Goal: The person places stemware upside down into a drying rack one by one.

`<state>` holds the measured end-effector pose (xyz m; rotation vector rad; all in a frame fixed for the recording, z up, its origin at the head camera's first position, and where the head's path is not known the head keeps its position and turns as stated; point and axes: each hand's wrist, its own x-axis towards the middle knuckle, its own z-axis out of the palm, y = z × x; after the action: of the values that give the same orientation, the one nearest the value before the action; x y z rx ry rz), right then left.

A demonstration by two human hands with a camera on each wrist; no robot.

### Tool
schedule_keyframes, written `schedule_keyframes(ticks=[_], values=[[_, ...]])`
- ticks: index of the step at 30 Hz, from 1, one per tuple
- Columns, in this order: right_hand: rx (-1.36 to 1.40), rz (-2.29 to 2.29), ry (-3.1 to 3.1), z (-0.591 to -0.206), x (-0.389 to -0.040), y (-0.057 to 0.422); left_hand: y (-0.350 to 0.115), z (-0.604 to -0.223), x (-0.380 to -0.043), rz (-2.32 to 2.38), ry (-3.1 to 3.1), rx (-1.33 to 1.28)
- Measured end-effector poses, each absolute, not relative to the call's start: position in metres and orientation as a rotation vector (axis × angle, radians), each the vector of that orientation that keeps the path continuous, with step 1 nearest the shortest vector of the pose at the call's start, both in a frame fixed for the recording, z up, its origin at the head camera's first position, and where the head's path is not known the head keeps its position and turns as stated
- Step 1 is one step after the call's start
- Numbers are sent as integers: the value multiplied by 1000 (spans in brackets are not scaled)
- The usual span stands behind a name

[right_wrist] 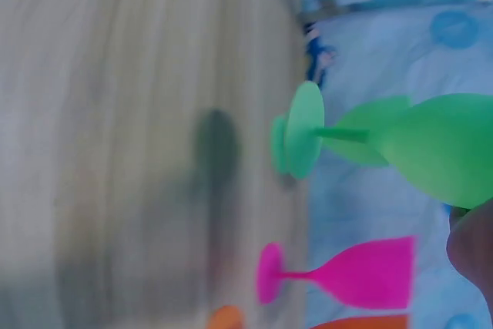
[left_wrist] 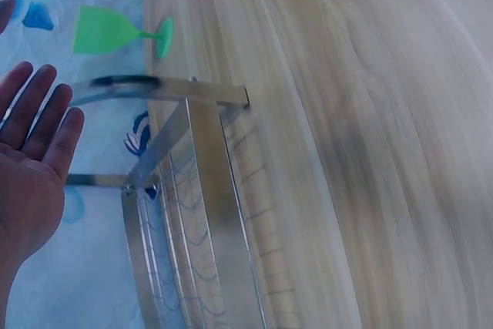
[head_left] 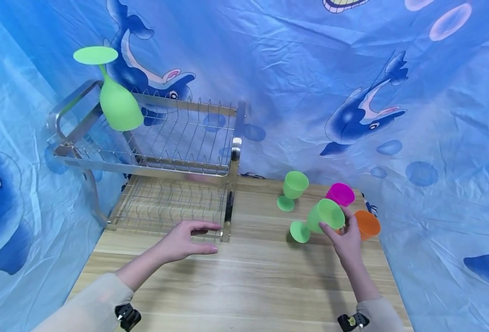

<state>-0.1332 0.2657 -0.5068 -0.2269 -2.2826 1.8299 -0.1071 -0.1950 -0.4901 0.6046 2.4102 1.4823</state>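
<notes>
My right hand (head_left: 346,240) grips a green plastic goblet (head_left: 320,217) by its bowl, thumb in front at the rim. The goblet leans to the right with its mouth up, and the right wrist view shows its foot lifted off the table. Behind it stands a second green goblet (head_left: 296,185). A magenta goblet (head_left: 340,194) and an orange goblet (head_left: 368,225) are close to the right hand. Before the dish rack's right front corner, my left hand (head_left: 182,242) hovers empty, fingers extended and thumb apart; the left wrist view shows its palm (left_wrist: 31,198).
A two-tier metal dish rack (head_left: 174,168) stands on the left of the wooden table (head_left: 244,286). On its upper tier, at the left, another green goblet (head_left: 121,106) sits upside down, tilted. A blue dolphin-print curtain (head_left: 286,92) encloses the back and sides.
</notes>
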Motion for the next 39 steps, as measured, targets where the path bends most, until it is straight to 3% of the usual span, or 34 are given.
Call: schedule_keyframes(ticks=[13,24,39], values=[[46,2265,-1935,-456,-117,235,-142,-467,-122,1568,2398,728],[218,2440,-1817,-452,-110,207,-102,-445,-141,1575,2398,854],[371,2541,-1731,-450,-105,180,-105,-441,-153,1503,2360,815]])
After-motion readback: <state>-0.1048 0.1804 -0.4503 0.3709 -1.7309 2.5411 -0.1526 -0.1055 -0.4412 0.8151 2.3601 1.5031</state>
